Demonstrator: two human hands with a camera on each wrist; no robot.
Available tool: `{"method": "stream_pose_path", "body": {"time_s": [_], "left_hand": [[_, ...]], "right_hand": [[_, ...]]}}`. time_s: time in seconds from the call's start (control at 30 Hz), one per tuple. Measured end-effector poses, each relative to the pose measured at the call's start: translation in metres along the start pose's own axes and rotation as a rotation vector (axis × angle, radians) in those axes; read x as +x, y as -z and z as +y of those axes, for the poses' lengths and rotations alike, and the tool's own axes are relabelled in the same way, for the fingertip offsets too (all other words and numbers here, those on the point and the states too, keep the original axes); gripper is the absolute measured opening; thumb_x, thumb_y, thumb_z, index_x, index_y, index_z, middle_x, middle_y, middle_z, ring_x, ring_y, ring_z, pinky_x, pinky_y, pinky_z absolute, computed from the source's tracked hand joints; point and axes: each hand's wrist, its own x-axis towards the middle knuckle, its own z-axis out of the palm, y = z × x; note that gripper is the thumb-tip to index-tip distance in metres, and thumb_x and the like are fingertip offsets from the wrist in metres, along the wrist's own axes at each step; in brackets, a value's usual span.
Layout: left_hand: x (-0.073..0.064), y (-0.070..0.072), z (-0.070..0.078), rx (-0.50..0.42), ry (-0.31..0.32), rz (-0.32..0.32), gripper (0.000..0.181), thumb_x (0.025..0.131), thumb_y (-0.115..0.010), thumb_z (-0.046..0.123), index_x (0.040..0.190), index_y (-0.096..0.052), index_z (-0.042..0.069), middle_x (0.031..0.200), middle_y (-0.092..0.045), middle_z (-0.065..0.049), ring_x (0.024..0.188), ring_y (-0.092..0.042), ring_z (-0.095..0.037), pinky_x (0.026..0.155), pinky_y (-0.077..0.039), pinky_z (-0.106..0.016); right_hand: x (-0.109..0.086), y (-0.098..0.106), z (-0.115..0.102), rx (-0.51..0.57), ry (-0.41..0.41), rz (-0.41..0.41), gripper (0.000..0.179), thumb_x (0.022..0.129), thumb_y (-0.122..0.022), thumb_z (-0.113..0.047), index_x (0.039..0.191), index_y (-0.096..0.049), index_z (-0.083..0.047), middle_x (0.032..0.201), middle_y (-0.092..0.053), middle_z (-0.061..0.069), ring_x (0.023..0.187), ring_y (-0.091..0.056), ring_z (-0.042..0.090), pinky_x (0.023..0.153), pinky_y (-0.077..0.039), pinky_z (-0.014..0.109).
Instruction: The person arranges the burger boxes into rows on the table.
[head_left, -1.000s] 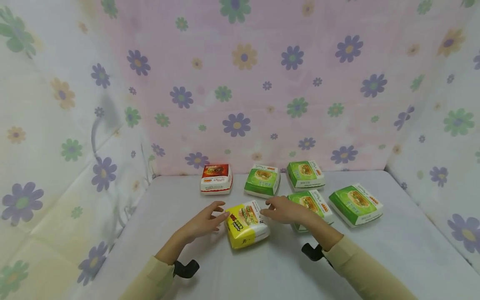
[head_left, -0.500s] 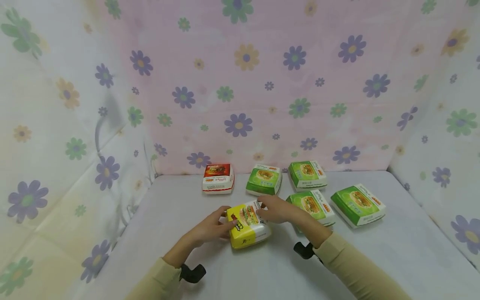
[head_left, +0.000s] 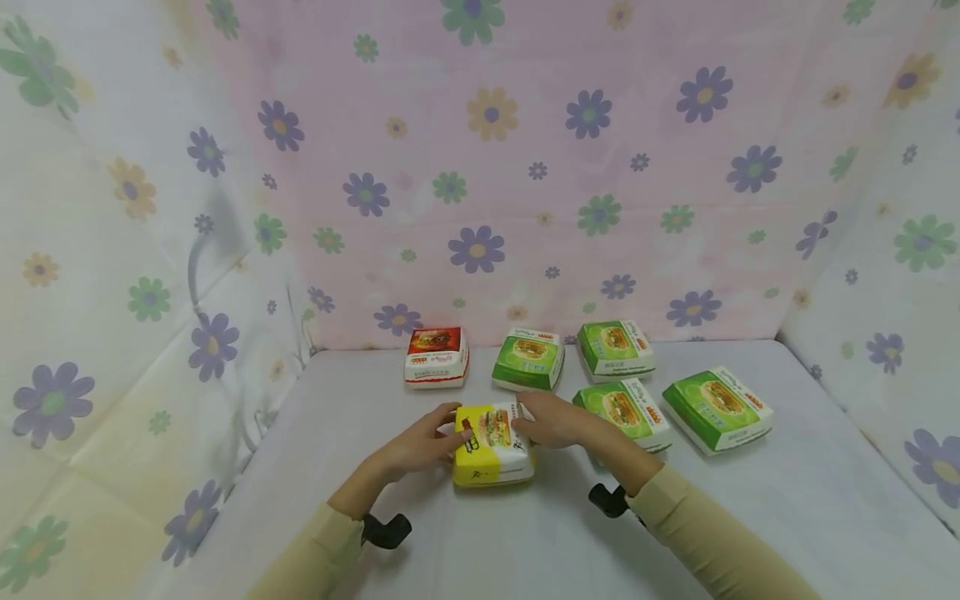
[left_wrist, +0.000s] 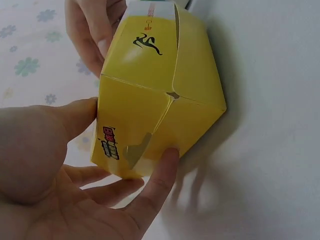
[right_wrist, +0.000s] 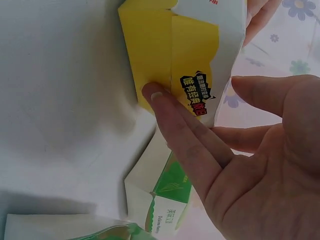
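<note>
Between both hands in the head view is a yellow and white burger box [head_left: 486,467] with a burger picture on its lid. My left hand [head_left: 420,442] holds its left side, thumb at the lid edge. The left wrist view has the fingers [left_wrist: 159,182] spread along the yellow side wall, close over the white surface. On the opposite side my right hand [head_left: 553,421] holds the box, its fingers [right_wrist: 175,120] against the side wall near the printed label and its thumb at the top edge. The box sits level, its front facing me.
A red and white burger box [head_left: 437,367] stands at the back left of the white table [head_left: 352,375]. Green burger boxes stand at the back [head_left: 528,362], back right [head_left: 615,354], beside my right forearm [head_left: 618,417] and farther right [head_left: 716,408]. Flowered cloth [head_left: 480,167] encloses the table.
Both hands have closed in on the yellow and white burger box from either side. The box has turned from a slant to nearly square with me. The other boxes have stayed put.
</note>
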Motion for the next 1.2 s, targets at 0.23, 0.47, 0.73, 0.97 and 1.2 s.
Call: {"method": "stream_pose_path", "body": {"time_s": [0.23,0.47,0.73,0.97,1.2], "left_hand": [[0.013,0.007,-0.001,0.051,-0.027,0.07,0.059,0.103,-0.062,0.042,0.152,-0.045,0.015,0.152,-0.048,-0.014,0.129,-0.054,-0.033,0.102,-0.05,-0.053],[0.023,0.008,0.001,0.065,-0.074,0.109,0.042,0.106,-0.056,0.036,0.142,-0.057,0.013,0.142,-0.059,-0.008,0.124,-0.057,-0.03,0.104,-0.05,-0.05],[0.002,0.006,0.003,0.094,0.017,0.175,0.064,0.101,-0.061,0.048,0.153,-0.045,0.015,0.147,-0.053,-0.011,0.127,-0.054,-0.032,0.099,-0.052,-0.052],[-0.014,-0.002,0.0,0.061,0.052,0.114,0.074,0.097,-0.068,0.05,0.154,-0.041,0.013,0.147,-0.051,-0.015,0.117,-0.058,-0.029,0.086,-0.058,-0.041],[-0.012,-0.004,-0.006,0.018,0.058,0.081,0.067,0.098,-0.068,0.047,0.152,-0.044,0.016,0.147,-0.048,-0.017,0.112,-0.059,-0.026,0.083,-0.059,-0.039]], "right_hand": [[-0.003,0.001,-0.001,0.023,0.009,0.017,0.024,0.103,-0.063,-0.02,0.116,-0.061,-0.001,0.103,-0.065,0.008,0.087,-0.058,0.017,0.075,-0.051,0.035],[-0.009,0.005,-0.005,-0.007,-0.061,-0.005,0.027,0.1,-0.068,-0.028,0.109,-0.061,-0.003,0.093,-0.063,0.005,0.083,-0.057,0.018,0.072,-0.052,0.036],[-0.008,0.013,0.0,-0.029,-0.062,-0.046,0.052,0.103,-0.063,-0.035,0.138,-0.054,0.003,0.123,-0.065,0.015,0.112,-0.062,0.028,0.092,-0.054,0.045],[0.005,0.011,0.006,0.007,0.0,-0.056,0.062,0.105,-0.058,-0.035,0.15,-0.044,0.005,0.142,-0.057,0.022,0.128,-0.057,0.036,0.105,-0.048,0.051],[0.008,0.003,0.009,0.073,0.041,-0.083,0.061,0.106,-0.056,-0.03,0.153,-0.039,0.004,0.153,-0.046,0.022,0.133,-0.052,0.036,0.11,-0.044,0.051]]}}
